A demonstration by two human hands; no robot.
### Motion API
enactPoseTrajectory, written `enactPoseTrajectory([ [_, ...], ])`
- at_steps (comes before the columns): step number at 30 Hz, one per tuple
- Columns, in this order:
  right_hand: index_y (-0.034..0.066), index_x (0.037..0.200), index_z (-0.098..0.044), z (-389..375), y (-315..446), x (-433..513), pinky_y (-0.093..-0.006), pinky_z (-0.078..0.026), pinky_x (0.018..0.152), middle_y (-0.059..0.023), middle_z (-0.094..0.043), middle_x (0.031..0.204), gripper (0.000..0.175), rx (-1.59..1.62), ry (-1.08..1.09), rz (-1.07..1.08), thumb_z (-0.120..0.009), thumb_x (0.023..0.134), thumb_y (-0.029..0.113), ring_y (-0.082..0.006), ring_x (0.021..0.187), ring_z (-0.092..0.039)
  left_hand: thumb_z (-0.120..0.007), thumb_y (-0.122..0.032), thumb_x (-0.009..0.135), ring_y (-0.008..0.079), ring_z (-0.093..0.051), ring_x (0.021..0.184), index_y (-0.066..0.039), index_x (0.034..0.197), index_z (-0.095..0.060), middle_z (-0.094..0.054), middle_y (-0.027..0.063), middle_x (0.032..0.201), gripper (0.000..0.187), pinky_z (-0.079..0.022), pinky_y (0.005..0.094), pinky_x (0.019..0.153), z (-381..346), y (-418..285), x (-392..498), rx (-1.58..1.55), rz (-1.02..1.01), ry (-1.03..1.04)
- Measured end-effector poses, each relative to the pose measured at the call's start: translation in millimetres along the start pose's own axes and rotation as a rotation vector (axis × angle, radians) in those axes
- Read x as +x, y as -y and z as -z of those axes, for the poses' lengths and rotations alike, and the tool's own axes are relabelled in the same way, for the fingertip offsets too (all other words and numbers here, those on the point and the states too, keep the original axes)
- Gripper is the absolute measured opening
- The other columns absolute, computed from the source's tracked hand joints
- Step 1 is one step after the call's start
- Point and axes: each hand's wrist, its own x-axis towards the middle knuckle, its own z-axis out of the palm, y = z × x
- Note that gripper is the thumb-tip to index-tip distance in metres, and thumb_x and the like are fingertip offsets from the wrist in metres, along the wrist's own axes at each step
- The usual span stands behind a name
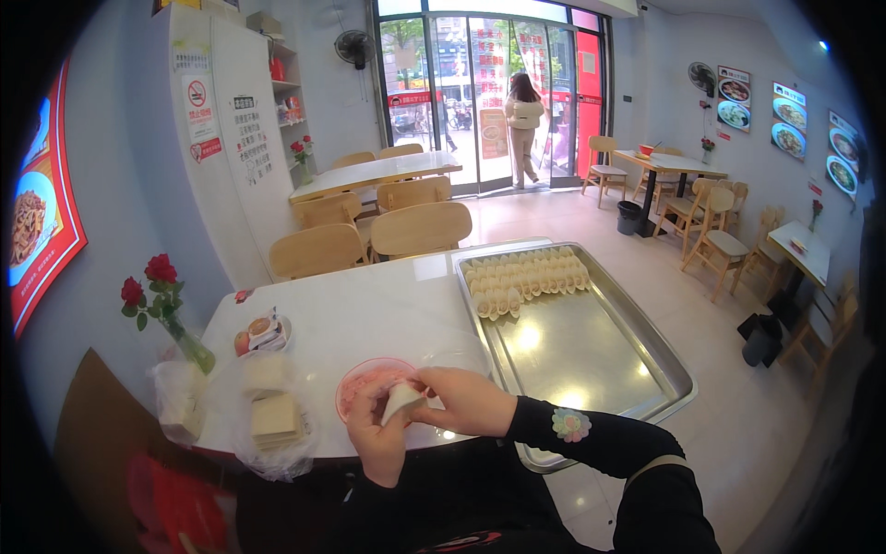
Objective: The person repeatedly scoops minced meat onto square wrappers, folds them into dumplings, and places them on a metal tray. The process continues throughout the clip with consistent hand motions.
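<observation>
My left hand [377,433] and my right hand [467,401] hold one dumpling wrapper [401,403] between them, folded over, above the near edge of a bowl of pink minced filling [360,388]. Whether filling lies inside the wrapper is hidden. Left of the bowl, a stack of square wrappers [275,419] rests on a clear plastic bag, with more pale wrappers [266,374] just behind it. To the right, a large metal tray [595,346] carries rows of folded dumplings [526,273] at its far end.
A vase with red roses [183,339], a bagged pale stack [181,401] and a small dish with packets and a fruit [266,332] stand on the left of the white table [346,298]. Wooden chairs [421,228] stand beyond it. A person [522,128] is at the glass door.
</observation>
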Motion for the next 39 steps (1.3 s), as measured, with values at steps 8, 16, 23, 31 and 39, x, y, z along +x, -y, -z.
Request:
enactPoseTrajectory([
  [8,0.0085,0.103,-0.065,14,3,-11,-0.0439,-0.051,0.075,-0.0110,-0.061,0.096,0.020,-0.259,-0.124,0.220,-0.066,0.085,0.018,-0.0335,0.088,-0.061,-0.057,0.009,0.087,0.0172,-0.064,0.103,0.003,0.126,-0.051,-0.063,0.0118,0.114,0.039,-0.051,0.0281,0.089,-6,-13,7,-0.154,0.367,0.275],
  [16,0.0000,0.082,-0.068,51,-80,-18,-0.0345,-0.052,0.064,-0.0139,-0.069,0.075,0.022,0.149,-0.139,-0.182,-0.065,0.086,0.021,-0.0222,0.070,-0.067,-0.058,0.008,0.086,0.0212,-0.064,0.102,0.001,0.135,-0.045,-0.060,0.0152,0.119,0.050,-0.052,0.0320,0.090,1,-24,1,-0.190,0.488,0.298],
  [23,-0.0005,0.074,-0.068,124,-268,-25,-0.0313,-0.052,0.051,-0.0090,-0.067,0.065,0.021,0.019,-0.550,-0.758,-0.067,0.080,0.020,-0.0162,0.055,-0.065,-0.055,0.004,0.088,0.0170,-0.063,0.093,0.000,0.130,-0.050,-0.059,0.0113,0.114,0.042,-0.055,0.0299,0.083,88,-14,3,0.047,0.313,-0.064],
  [31,0.0034,0.081,-0.070,110,-359,-4,-0.0488,-0.052,0.073,-0.0205,-0.067,0.079,0.020,-0.537,-0.595,-0.658,-0.061,0.080,0.021,-0.0397,0.080,-0.066,-0.055,0.004,0.090,0.0155,-0.058,0.103,0.003,0.122,-0.054,-0.059,0.0088,0.115,0.032,-0.046,0.0289,0.093,184,0,-8,0.453,0.252,-0.315],
  [39,0.0042,0.082,-0.068,95,-360,13,-0.0491,-0.052,0.073,-0.0195,-0.067,0.080,0.018,-0.561,-0.573,-0.578,-0.061,0.083,0.020,-0.0389,0.080,-0.066,-0.054,0.004,0.091,0.0157,-0.056,0.107,0.004,0.120,-0.055,-0.059,0.0088,0.115,0.029,-0.043,0.0299,0.098,200,6,-13,0.494,0.236,-0.312],
])
